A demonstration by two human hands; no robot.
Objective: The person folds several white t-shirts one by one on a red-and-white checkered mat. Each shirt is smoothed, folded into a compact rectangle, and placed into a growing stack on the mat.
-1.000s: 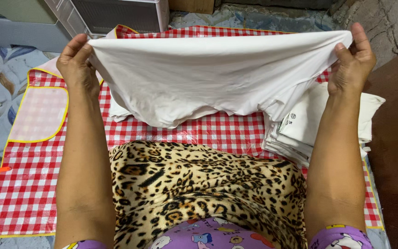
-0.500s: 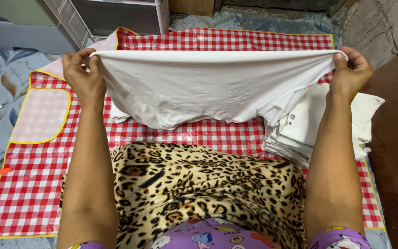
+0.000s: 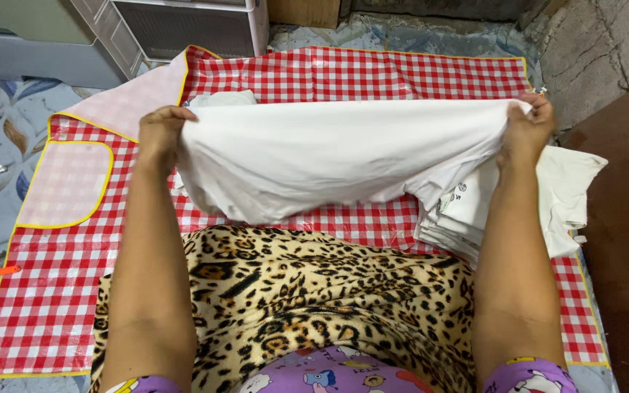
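The left hand (image 3: 160, 132) and right hand (image 3: 524, 127) each grip a top corner of a white cloth (image 3: 329, 156), stretching it above the red checked mat (image 3: 52, 291). Left of the cloth the mat's pale underside shows; right of it, touching, lies a stack of folded white cloths (image 3: 547, 196).

Two hands (image 3: 160, 135), one held white cloth (image 3: 329, 156), one folded stack (image 3: 518, 200), one checked mat (image 3: 358, 69).
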